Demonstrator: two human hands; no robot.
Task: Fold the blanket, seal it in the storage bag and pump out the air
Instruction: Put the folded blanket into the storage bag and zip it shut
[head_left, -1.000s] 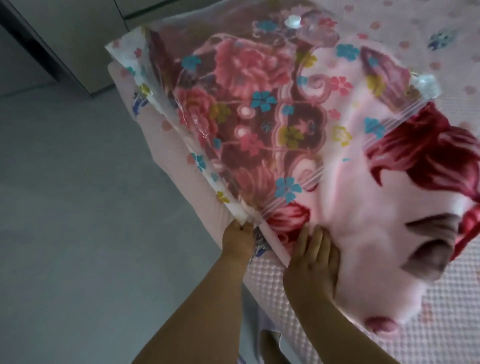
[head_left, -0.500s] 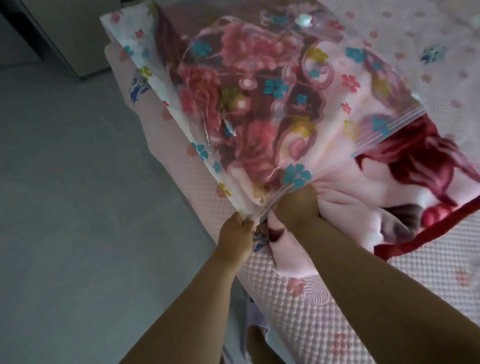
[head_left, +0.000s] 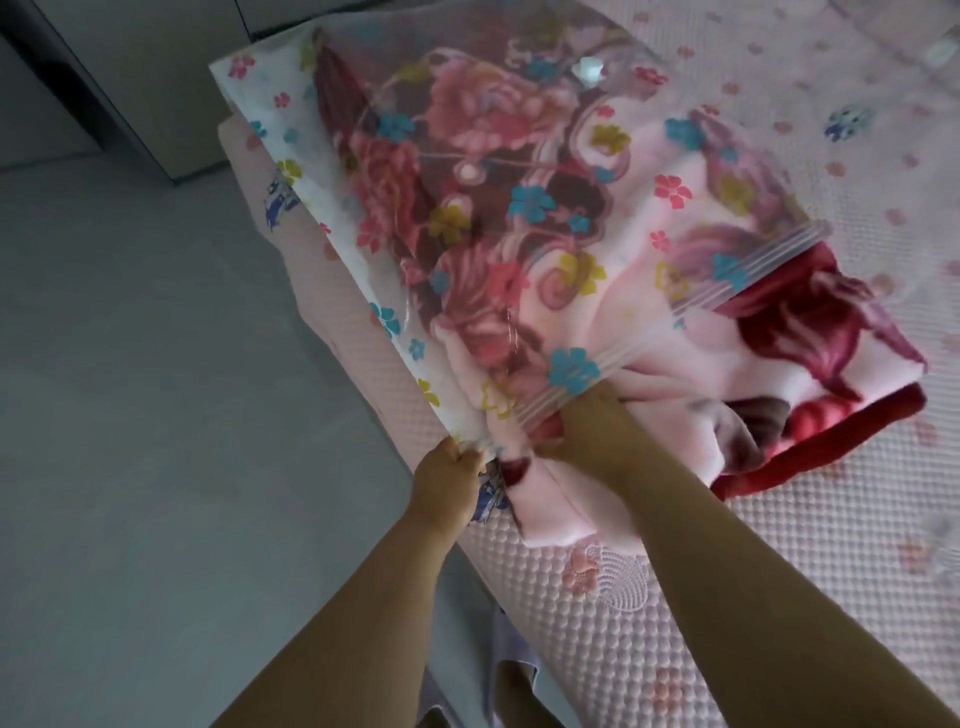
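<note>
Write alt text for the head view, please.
A person's right hand pushes a pink floral blanket into a clear storage bag on a bed, while the left hand grips the bag's open corner.

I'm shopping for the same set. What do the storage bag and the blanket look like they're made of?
Storage bag: thin clear plastic film, glossy, judging by the glare and the blanket showing through; it is printed with small flowers and has a ribbed zip strip.
Blanket: soft, matte plush fleece, probably synthetic; it bunches in thick, rounded folds.
</note>
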